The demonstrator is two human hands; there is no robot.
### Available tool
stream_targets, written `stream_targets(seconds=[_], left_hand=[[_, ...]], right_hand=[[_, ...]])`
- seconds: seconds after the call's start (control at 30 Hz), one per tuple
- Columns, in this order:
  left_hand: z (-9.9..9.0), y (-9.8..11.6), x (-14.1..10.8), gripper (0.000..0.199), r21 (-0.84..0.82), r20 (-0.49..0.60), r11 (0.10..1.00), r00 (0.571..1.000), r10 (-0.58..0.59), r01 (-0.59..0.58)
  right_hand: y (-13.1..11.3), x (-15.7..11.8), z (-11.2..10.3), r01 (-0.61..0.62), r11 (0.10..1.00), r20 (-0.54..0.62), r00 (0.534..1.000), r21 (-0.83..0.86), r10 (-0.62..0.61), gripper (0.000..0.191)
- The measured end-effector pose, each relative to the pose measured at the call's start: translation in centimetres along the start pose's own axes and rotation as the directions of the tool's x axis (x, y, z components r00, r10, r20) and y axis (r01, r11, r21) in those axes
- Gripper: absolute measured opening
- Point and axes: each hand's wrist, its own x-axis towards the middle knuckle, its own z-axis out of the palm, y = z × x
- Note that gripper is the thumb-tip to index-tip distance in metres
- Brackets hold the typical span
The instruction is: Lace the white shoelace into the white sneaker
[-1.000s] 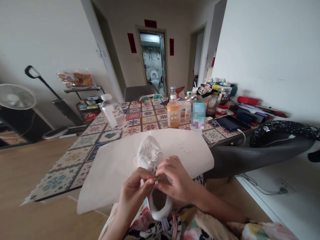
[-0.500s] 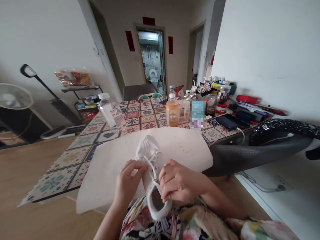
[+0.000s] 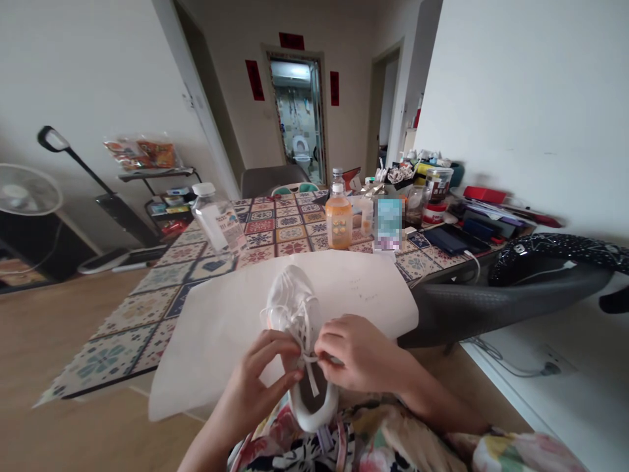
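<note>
No text can be read | print (image 3: 228,225) on bottle (image 3: 212,221), left edge of table (image 3: 289,234): blurred | marks (image 3: 362,288) on sheet (image 3: 226,328): faint

Shoe (image 3: 291,285) over paper (image 3: 221,334), paper at near edge of table (image 3: 111,354), bottle (image 3: 339,226) beyond paper, chair (image 3: 269,178) behind table

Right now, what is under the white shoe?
White paper shows around the toe of the shoe, and floral clothing around its heel. The shoe covers whatever lies directly beneath it.
</note>
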Motion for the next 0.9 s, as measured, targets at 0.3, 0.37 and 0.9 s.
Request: stream_targets(seconds=[0.3,0.37,0.9], left_hand=[[0.5,0.7,0.0,0.007,0.067,-0.028,0.997,0.999,0.026,-0.024],[0.6,0.7,-0.1,0.008,0.069,-0.025,0.998,1.0,0.017,-0.015],[1.3,1.3,0.0,0.019,-0.06,0.094,0.994,0.992,-0.082,0.088]], right_hand=[[0.6,0.2,-1.6,0.39,0.377,-0.063,0.761,0.841,-0.646,0.036],[1.1,0.1,-2.3,0.376,0.37,-0.027,0.732,0.85,-0.681,0.035],[0.8,0.2,1.0,-0.029,0.95,0.07,0.997,0.309,0.008,0.018]])
